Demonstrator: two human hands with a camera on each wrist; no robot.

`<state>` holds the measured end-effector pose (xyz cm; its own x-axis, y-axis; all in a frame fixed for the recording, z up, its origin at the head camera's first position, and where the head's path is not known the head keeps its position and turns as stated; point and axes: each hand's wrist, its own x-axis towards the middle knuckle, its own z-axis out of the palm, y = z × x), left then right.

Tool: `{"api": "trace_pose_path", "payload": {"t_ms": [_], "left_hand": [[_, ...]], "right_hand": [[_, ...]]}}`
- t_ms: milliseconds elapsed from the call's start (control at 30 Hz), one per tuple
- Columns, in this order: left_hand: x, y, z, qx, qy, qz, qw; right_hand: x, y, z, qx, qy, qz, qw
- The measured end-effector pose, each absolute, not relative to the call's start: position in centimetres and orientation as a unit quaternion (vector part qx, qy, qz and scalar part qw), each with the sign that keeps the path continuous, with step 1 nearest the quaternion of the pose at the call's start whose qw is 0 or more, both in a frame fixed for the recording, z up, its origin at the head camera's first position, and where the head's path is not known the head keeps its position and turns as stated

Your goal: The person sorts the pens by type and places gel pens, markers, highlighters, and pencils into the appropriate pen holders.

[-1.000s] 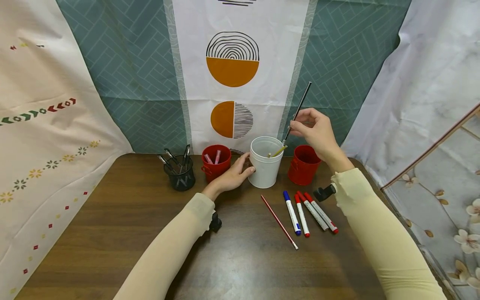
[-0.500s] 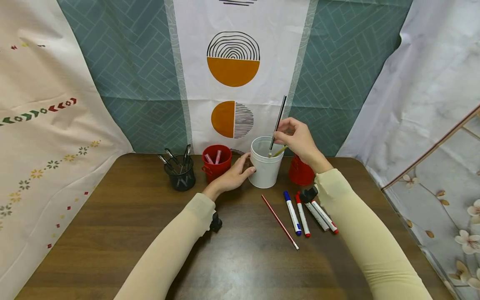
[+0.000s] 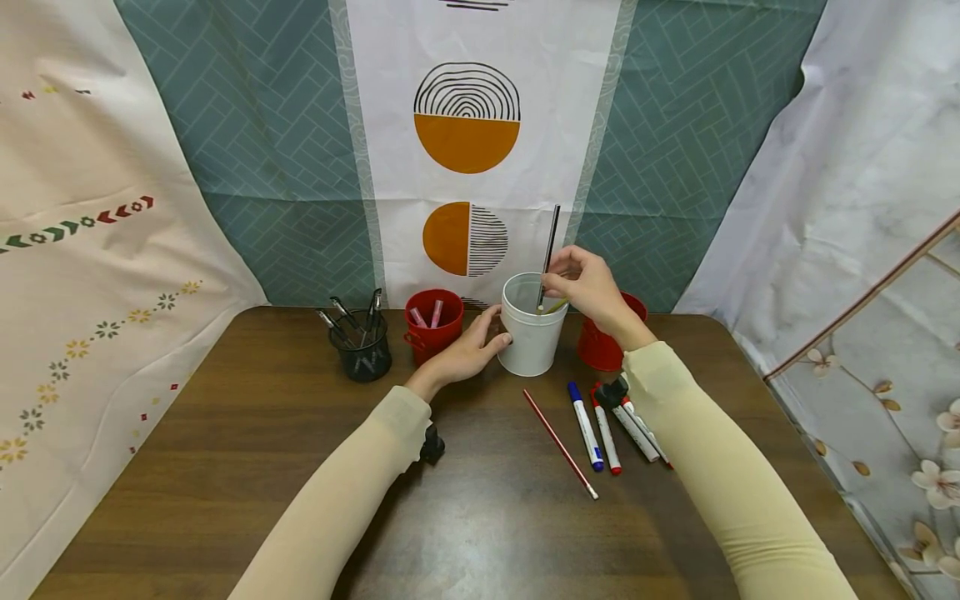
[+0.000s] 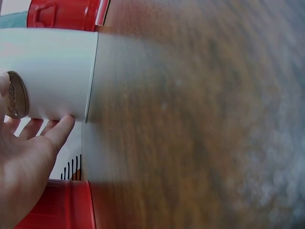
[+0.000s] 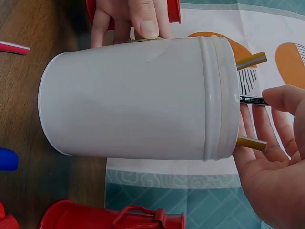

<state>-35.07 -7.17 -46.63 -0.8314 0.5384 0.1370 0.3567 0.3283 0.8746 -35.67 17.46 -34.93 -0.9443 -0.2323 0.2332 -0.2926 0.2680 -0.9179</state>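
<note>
A white bucket (image 3: 531, 348) stands upright at the back of the table. My left hand (image 3: 463, 348) holds its left side, thumb in front by the brown label (image 4: 17, 95) and fingers along the side. My right hand (image 3: 588, 287) pinches a black pencil (image 3: 552, 237) above the bucket. That pencil stands nearly upright, its lower end inside the rim. Two yellow pencils (image 5: 251, 60) poke out of the bucket's mouth, one to each side of the black pencil in the right wrist view. How deep the black pencil's end reaches is hidden by the bucket wall.
Red pails stand on both sides, the left one (image 3: 429, 340) with pink sticks inside, the right one (image 3: 600, 346) partly behind my right hand. A black mesh cup (image 3: 365, 362) holds several pens. In front lie a red pencil (image 3: 555, 437), a blue marker (image 3: 585, 427) and red markers (image 3: 606, 433).
My right hand has moved left and down with the black pencil, from beside the bucket to over its mouth, and the pencil has turned more upright. The left hand stays on the bucket.
</note>
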Motion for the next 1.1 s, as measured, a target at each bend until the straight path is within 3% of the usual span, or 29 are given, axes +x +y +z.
{"api": "trace_pose_path", "payload": {"t_ms": [433,900,1100], "left_hand": [[-35.0,-7.2,-46.6,0.274,0.814,0.504,0.091],[-34.9,-7.3,-46.5,0.269,0.813,0.508,0.097],[-34.8,-7.3,-46.6,0.27,0.813,0.506,0.096]], "right_hand": [[-35.6,17.9,-35.1,0.18,-0.81,0.556,0.042],[-33.1,20.2,-33.6,0.194,-0.834,0.48,0.191],[-31.5,21.4,-33.4,0.208,-0.854,0.425,0.215]]}}
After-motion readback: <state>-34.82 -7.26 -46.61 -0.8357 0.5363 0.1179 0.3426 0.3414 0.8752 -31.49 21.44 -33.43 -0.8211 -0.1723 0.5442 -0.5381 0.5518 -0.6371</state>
